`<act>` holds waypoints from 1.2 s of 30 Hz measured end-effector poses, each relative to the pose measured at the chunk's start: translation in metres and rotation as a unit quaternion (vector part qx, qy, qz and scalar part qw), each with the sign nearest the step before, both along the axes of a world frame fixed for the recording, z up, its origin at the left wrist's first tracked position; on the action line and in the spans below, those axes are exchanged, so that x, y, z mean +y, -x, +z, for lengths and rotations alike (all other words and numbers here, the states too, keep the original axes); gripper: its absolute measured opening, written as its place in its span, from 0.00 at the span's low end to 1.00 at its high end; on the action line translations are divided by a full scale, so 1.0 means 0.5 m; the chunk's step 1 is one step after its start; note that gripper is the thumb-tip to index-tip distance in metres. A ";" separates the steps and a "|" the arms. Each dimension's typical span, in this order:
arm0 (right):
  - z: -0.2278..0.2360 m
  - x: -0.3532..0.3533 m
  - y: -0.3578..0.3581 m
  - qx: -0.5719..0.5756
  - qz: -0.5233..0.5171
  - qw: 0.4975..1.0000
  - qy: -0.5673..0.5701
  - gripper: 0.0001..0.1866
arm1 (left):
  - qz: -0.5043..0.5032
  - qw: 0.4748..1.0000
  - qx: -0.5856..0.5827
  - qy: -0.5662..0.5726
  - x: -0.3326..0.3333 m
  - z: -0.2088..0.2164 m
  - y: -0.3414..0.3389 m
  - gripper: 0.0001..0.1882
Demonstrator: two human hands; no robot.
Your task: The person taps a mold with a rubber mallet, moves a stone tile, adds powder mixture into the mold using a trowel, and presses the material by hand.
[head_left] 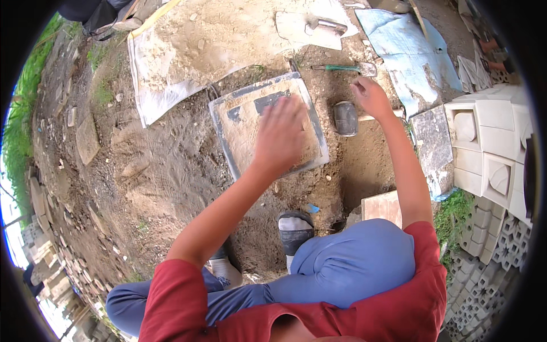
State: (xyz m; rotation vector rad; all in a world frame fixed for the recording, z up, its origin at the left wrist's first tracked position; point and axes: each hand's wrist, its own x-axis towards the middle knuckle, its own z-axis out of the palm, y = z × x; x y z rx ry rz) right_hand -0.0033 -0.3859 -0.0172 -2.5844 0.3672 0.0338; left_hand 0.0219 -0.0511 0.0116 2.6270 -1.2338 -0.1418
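Note:
A square, dark-rimmed mould tray lies on the ground before me, covered with pale sandy powder; dark patches show through at its far side. My left hand is spread flat over the powder, fingers outstretched and slightly blurred. Whether its palm presses down, I cannot tell. To the right, my right hand hovers with its fingers curled together; anything within them is too small to make out. Just below and left of it stands a dark cup. Beyond that hand lies a small green-handled trowel.
A pale sheet heaped with sandy powder spreads across the far side, with a plastering trowel on it. Blue sheeting lies far right. Pale moulded blocks are stacked at right. A board sits near my knee.

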 end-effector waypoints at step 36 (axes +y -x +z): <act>0.267 0.134 -0.059 -0.500 0.031 0.785 -0.364 0.34 | 0.110 0.993 0.033 -0.025 0.163 -0.004 0.037 0.40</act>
